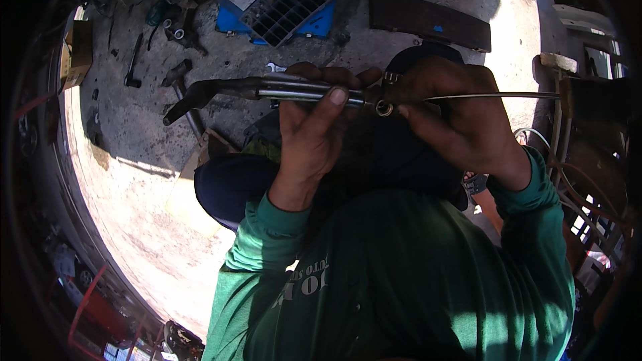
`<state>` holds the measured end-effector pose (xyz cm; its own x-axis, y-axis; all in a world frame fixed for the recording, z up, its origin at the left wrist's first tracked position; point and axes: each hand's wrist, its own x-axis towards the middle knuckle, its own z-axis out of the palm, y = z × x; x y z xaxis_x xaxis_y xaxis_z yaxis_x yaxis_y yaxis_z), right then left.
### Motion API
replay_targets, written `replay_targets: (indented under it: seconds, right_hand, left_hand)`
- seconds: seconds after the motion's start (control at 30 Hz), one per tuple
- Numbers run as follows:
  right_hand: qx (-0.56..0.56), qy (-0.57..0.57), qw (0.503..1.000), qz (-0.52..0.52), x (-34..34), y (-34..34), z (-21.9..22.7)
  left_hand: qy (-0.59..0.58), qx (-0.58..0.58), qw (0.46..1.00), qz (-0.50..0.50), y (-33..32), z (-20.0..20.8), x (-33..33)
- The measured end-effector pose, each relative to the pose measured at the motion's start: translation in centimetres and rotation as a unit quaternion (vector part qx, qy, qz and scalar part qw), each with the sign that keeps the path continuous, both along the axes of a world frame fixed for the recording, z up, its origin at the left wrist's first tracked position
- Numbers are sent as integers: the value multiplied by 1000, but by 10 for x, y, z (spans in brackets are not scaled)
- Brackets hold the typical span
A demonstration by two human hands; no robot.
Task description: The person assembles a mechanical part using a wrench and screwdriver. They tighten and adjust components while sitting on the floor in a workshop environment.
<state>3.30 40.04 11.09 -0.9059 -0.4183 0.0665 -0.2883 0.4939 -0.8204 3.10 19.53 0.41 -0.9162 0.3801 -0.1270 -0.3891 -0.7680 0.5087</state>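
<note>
My left hand (313, 117) is closed around a long metal part (294, 88) with shiny parallel rods, its thumb lying along the top. The part's dark, bent end (194, 97) sticks out to the left. At its right end is a small brass-coloured ring (384, 107), close to my right fingertips. My right hand (461, 103) is closed in a pinch; a thin metal rod (501, 95) comes from between its thumb and fingers and runs right. Whether those fingers also grip the ring is hidden. Both hands are above my lap.
On the concrete floor ahead lie a compartment organizer (287, 10) on a blue case (234, 21), a dark flat panel (428, 21), a hammer (179, 77), a ratchet handle (134, 63) and a wrench (275, 67). A cardboard box (78, 53) stands at far left; hoses (568, 174) hang at right.
</note>
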Motion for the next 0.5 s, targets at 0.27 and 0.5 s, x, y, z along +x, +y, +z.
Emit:
replay_targets:
  seconds: [0.27,0.5]
  right_hand:
    - [-22,17,999,-17,4,-2,-8]
    - [-47,22,998,-31,4,-4,-8]
  left_hand:
    - [-29,12,999,9,-1,2,3]
    - [-10,2,1000,5,1,2,2]
